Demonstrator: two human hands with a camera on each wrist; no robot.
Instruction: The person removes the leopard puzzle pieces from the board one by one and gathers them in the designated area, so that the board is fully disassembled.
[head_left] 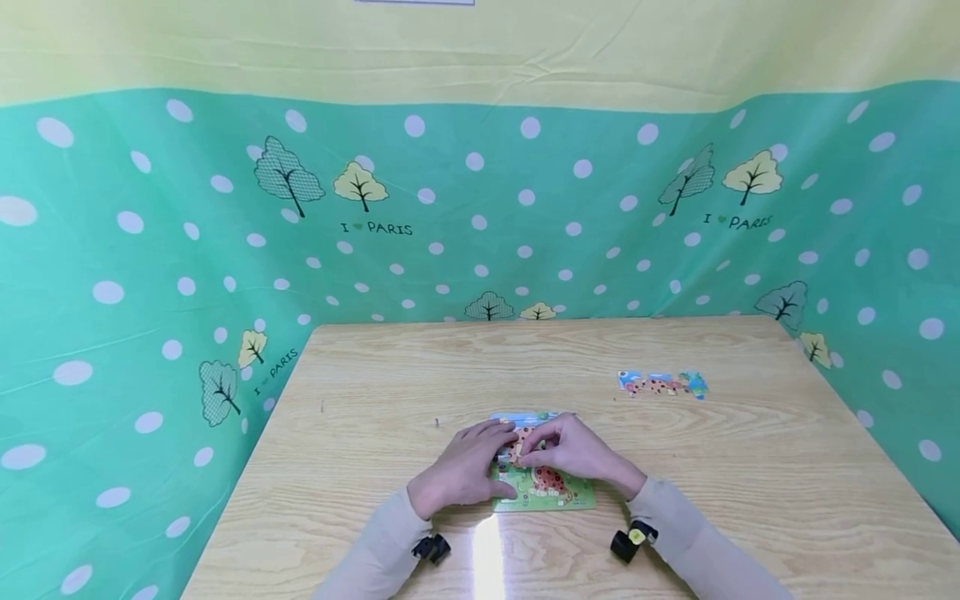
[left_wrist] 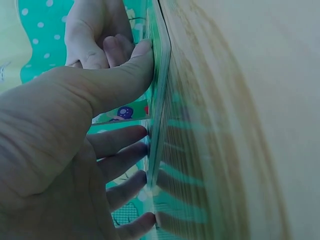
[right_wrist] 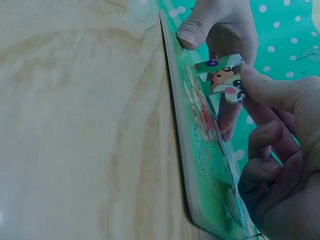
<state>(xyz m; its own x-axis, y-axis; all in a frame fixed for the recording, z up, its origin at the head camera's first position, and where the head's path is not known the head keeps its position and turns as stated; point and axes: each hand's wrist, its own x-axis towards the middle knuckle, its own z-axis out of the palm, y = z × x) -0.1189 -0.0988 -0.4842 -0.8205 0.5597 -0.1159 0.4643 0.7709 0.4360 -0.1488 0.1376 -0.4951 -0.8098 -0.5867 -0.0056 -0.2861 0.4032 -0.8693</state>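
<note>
A flat green puzzle board [head_left: 517, 504] with a spotted animal picture lies on the table in the head view. My left hand [head_left: 467, 467] rests over its left side, thumb on the surface near the lower part and fingers stretched out along the upper part. My right hand [head_left: 573, 450] is above the board and pinches a puzzle piece [right_wrist: 227, 80] between thumb and index finger. In the right wrist view the piece stands tilted up from the board, showing part of a spotted face and a purple spot. Its other fingers curl inward.
Several joined or closely laid puzzle pieces [head_left: 660, 384] lie on the wooden table [head_left: 375, 367] at the back right. A green polka-dot cloth [head_left: 450, 183] hangs behind and along both sides of the table.
</note>
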